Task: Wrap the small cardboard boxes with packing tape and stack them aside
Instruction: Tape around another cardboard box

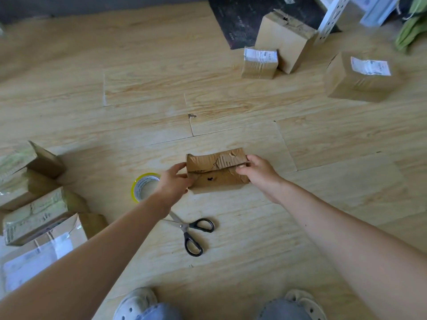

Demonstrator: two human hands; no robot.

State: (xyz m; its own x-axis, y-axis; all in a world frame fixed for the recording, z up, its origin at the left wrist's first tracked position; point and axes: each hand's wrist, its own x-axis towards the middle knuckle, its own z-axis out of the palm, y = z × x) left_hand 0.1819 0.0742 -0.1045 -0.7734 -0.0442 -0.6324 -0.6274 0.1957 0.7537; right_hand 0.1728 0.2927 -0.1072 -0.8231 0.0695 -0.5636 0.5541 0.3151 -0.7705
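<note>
From the head camera, the torn small cardboard box [217, 170] lies low at the centre of the wooden floor [138, 100], and whether it rests on the boards or hangs just above them cannot be told. The left hand [174, 179] grips its left end with curled fingers, and the right hand [258, 172] grips its right end, thumb over the top seam. The flaps look ragged and slightly sprung, so the step in hand is probably to press them flat and square before any tape goes on. It would help to keep one hand on the seam while the other reaches for the tape. The tape roll [144, 188] stands just beside the left wrist, partly hidden by it, and the scissors [191, 232] lie near, under the left forearm, so both are in easy reach. A pile of taped boxes [34, 204] sits well apart at the left. Three more boxes [260, 63] wait at the far right, next to a dark mat [242, 19]. Nothing lies between the box and the tape; only the forearm covers the scissor blades.
</note>
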